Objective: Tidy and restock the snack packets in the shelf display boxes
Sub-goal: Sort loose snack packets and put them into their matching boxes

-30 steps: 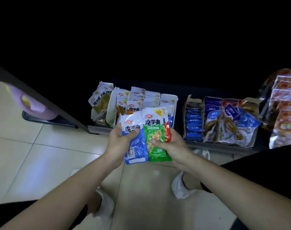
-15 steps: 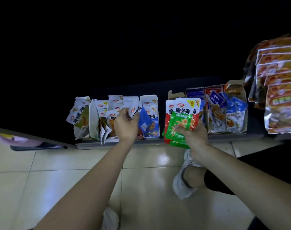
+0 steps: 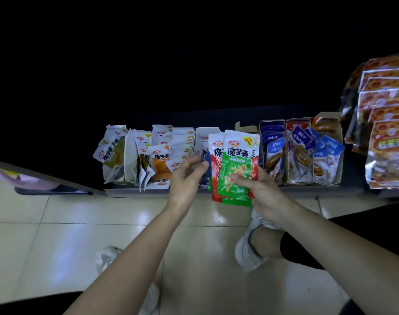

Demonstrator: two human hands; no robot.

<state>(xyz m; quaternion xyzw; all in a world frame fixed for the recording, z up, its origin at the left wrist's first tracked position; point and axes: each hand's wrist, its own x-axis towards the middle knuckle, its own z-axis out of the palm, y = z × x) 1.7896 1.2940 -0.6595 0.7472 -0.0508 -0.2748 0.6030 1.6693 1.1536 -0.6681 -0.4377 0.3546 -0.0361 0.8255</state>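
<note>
Held packets: a green packet (image 3: 236, 169) is fanned in front of a red packet (image 3: 214, 164). The long axes are kept nearly upright, with the white printed tops pointed away from the person, toward the shelf (image 3: 307, 189).
Location: the fan is held before the shelf's front edge, between the white display box (image 3: 130, 160) and the brown cardboard box (image 3: 325, 121).
Materials: flat rectangular pouches of glossy film, white above and coloured below.
Right hand (image 3: 262, 189): the grip is closed on the lower half of both packets, with the thumb laid across the green front.
Left hand (image 3: 187, 178): it is raised just beside the red packet's left edge. The fingers are relaxed, the grip is wide and nothing is held.
White display box: orange packets (image 3: 161, 164) are stood unevenly inside, some of them leaning.
Brown cardboard box: it is filled with blue-and-white pouches (image 3: 273, 144).
Floor (image 3: 57, 223): pale tiles with a glossy shine.
</note>
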